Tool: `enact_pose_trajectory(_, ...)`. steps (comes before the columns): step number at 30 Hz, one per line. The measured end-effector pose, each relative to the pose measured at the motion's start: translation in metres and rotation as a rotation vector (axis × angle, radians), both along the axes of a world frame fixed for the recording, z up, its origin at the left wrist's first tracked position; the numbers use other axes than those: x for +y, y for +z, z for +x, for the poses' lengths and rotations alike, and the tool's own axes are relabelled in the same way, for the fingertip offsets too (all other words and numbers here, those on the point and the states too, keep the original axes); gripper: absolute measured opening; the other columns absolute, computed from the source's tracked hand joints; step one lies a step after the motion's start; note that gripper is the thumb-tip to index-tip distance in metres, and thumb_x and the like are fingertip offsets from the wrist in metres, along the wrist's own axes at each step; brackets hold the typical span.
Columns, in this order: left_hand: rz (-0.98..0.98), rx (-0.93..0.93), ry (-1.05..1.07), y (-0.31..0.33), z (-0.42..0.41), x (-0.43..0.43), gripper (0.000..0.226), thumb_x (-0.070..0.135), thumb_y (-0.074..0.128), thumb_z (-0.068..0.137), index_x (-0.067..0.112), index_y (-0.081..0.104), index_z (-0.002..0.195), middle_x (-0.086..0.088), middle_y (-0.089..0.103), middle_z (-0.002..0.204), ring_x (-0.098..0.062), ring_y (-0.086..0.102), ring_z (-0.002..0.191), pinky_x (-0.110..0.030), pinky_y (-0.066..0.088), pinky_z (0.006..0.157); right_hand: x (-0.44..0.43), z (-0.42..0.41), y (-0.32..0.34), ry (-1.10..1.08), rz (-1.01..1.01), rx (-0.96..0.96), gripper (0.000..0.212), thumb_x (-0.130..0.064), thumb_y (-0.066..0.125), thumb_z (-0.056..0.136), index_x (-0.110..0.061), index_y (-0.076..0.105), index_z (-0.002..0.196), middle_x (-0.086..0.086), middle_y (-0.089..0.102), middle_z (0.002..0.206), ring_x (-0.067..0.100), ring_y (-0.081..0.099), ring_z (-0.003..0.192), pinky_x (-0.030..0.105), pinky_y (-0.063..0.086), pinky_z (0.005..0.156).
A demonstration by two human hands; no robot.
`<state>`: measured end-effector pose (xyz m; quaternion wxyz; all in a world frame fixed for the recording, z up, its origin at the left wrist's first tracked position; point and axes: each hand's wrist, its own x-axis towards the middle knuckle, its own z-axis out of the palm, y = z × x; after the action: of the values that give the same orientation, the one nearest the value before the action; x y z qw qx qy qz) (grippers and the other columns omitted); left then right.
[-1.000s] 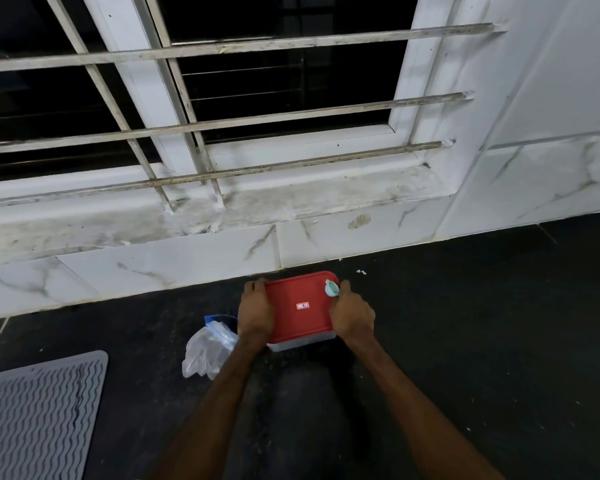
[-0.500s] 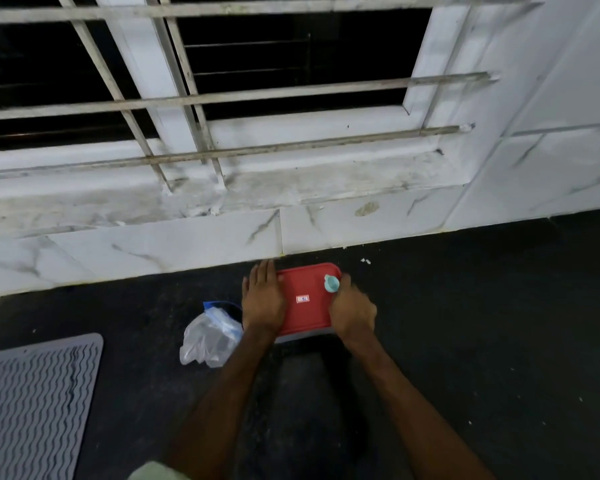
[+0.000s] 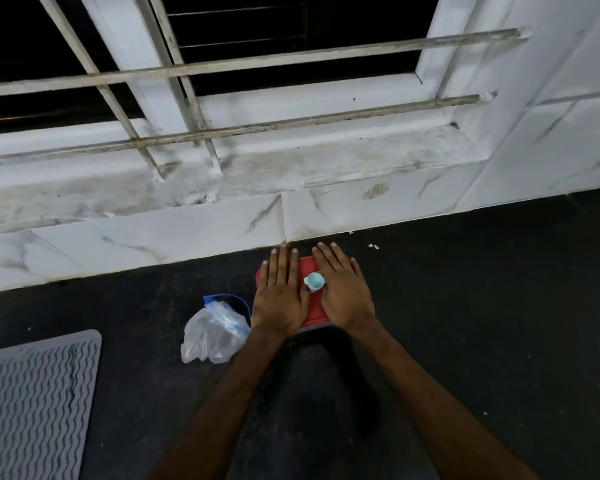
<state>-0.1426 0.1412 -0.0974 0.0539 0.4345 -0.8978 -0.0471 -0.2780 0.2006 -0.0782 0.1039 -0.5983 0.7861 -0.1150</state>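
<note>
Seemingly nearly done, the red-lidded container [image 3: 313, 308] sits on the dark counter [image 3: 465, 306] near the tiled wall [image 3: 187, 233], lid on, while the left hand [image 3: 280, 299] and right hand [image 3: 343, 292] press it flat-fingered, leaving only the final sealing.

Home kitchen: dark counter [image 3: 465, 306], drying mat [image 3: 32, 403], barred window [image 3: 257, 64].

Passage behind the red-lidded box [image 3: 315, 311] is blocked by the tiled wall [image 3: 187, 233]. Left is obstructed by a plastic bag [image 3: 212, 336] — rightward, the dark counter [image 3: 471, 306] is left free.
</note>
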Motion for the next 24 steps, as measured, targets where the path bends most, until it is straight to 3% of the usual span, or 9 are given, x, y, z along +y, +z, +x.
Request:
enact_pose_trajectory(2, -0.004, 0.023, 0.005, 0.001, -0.004, 0.001, 0.068, 0.042, 0.023, 0.095, 0.005, 0.022, 0.152, -0.016, 0.018, 0.159, -0.03, 0.017, 0.148, -0.046, 0.016, 0.12, 0.0, -0.004, -0.004, -0.014, -0.042, -0.004, 0.067, -0.031, 0.037, 0.089, -0.024, 0.021, 0.154, -0.007, 0.021, 0.16, 0.012, 0.011, 0.149, 0.046, 0.02, 0.119)
enact_pose_trajectory(4, 0.004, 0.039, -0.001, -0.001, -0.002, 0.001, 0.07, 0.044, 0.023, 0.095, 0.005, 0.019, 0.153, -0.016, 0.013, 0.16, -0.03, 0.012, 0.149, -0.046, 0.013, 0.121, 0.0, -0.004, -0.009, -0.018, -0.055, -0.001, 0.068, -0.023, 0.045, 0.089, -0.024, 0.023, 0.153, -0.008, 0.023, 0.159, 0.012, 0.013, 0.149, 0.044, 0.021, 0.119)
enact_pose_trajectory(11, 0.076, 0.033, -0.051, 0.007, -0.001, -0.012, 0.077, 0.051, 0.01, 0.09, 0.01, 0.003, 0.155, -0.013, -0.007, 0.161, -0.025, -0.007, 0.15, -0.04, -0.003, 0.122, -0.006, -0.003, -0.006, -0.046, -0.095, -0.013, 0.066, -0.023, 0.042, 0.091, -0.023, 0.022, 0.153, -0.008, 0.02, 0.16, 0.013, 0.008, 0.15, 0.044, 0.019, 0.119)
enact_pose_trajectory(17, 0.139, 0.198, 0.045, 0.015, 0.004, -0.003, 0.077, 0.042, 0.005, 0.086, 0.006, 0.014, 0.153, -0.01, 0.007, 0.162, -0.02, 0.002, 0.15, -0.031, -0.006, 0.121, -0.001, -0.001, 0.002, -0.038, -0.034, -0.011, 0.068, -0.021, 0.043, 0.093, -0.021, 0.014, 0.155, -0.006, 0.015, 0.162, 0.013, 0.004, 0.15, 0.05, 0.011, 0.12)
enact_pose_trajectory(21, 0.249, 0.34, 0.116, 0.023, 0.012, 0.002, 0.07, 0.037, 0.013, 0.091, 0.006, 0.02, 0.152, -0.007, 0.01, 0.161, -0.022, 0.007, 0.15, -0.033, -0.002, 0.122, -0.001, -0.007, 0.019, -0.067, -0.009, -0.261, 0.068, -0.013, 0.048, 0.09, -0.018, 0.019, 0.151, -0.003, 0.022, 0.158, 0.011, 0.009, 0.148, 0.061, 0.003, 0.117)
enact_pose_trajectory(24, 0.169, 0.504, 0.1, 0.038, 0.028, 0.006, 0.056, 0.025, 0.034, 0.099, 0.012, 0.024, 0.152, 0.0, 0.01, 0.161, -0.013, 0.004, 0.149, -0.039, 0.009, 0.123, 0.0, -0.016, 0.032, -0.065, 0.035, -0.293, 0.07, -0.007, 0.054, 0.081, -0.017, 0.025, 0.145, 0.002, 0.023, 0.156, 0.014, 0.007, 0.148, 0.064, -0.004, 0.115)
